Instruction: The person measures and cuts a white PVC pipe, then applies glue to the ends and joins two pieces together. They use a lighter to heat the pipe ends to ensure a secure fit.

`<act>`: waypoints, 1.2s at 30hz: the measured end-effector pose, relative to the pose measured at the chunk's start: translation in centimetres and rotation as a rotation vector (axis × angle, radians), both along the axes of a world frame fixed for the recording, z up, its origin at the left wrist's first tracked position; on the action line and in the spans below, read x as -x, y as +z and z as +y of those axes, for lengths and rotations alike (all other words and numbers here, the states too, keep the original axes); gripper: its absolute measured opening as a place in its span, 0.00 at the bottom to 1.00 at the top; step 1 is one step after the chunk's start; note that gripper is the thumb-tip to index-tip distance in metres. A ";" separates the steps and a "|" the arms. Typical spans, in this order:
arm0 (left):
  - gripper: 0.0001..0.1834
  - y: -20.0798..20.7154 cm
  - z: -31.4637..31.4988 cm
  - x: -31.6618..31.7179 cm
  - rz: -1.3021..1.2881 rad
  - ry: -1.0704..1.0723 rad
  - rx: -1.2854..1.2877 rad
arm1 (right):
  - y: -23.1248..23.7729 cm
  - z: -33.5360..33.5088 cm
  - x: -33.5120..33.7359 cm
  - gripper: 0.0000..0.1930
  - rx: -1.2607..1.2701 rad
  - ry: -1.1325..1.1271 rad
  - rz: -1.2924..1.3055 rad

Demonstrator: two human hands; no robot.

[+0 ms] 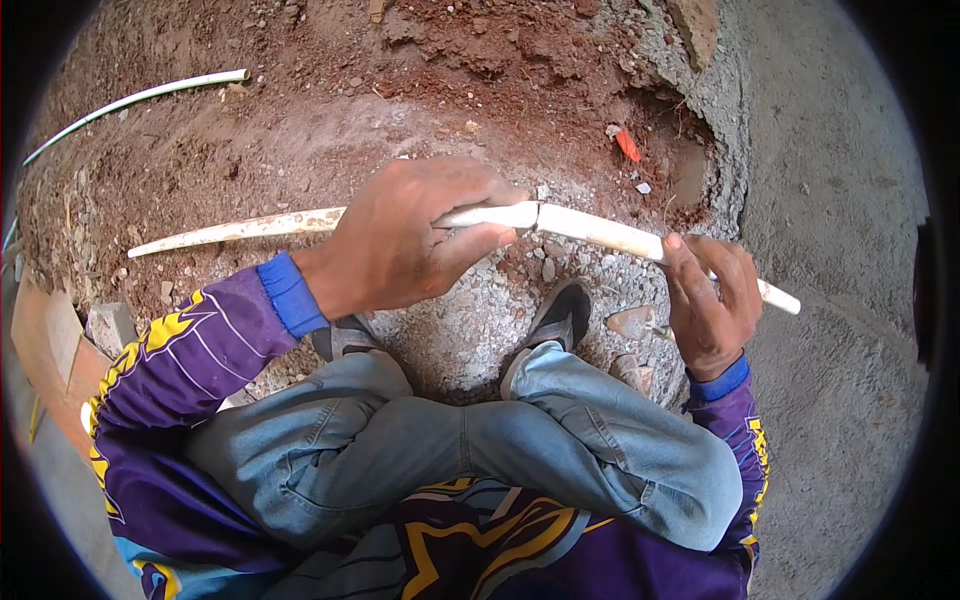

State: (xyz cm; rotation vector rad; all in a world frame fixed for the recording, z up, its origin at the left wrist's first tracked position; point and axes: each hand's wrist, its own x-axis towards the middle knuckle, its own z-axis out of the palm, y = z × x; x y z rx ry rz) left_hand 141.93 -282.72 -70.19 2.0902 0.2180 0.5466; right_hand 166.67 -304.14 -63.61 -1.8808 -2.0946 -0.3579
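A long, thin white plastic pipe (600, 229) stretches across in front of me above the ground, its surface smeared with brown dirt. Left of its middle, my left hand (405, 235) is closed round it, thumb and index finger pointing along the pipe. My right hand (712, 300) grips the other side near the right end, which sticks out past the fingers. Between the hands the pipe bends slightly at a dark line; whether this is a crack or a joint I cannot tell. The long left piece tapers away beyond my left wrist.
Another white pipe (170, 88) lies on the reddish soil at the upper left. Right of the soil runs a grey concrete surface (840, 240). A hollow by its edge has an orange scrap (627, 145) beside it. Between my shoes and the concrete lies a trowel-like blade (632, 322).
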 end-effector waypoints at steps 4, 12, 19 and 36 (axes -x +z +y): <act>0.15 -0.7 -0.5 0.2 -0.037 -0.002 -0.008 | 0.6 0.3 0.1 0.25 0.052 0.015 -0.001; 0.16 -1.1 -0.8 0.3 -0.071 -0.003 -0.026 | 1.7 1.3 -1.1 0.26 0.141 0.095 0.072; 0.16 -1.3 -1.2 0.5 -0.042 -0.013 -0.031 | 2.2 2.2 -2.1 0.26 0.250 0.185 0.134; 0.11 -0.1 -0.8 -0.1 -0.033 -0.085 0.034 | 1.0 0.3 -3.4 0.14 0.587 -0.006 0.575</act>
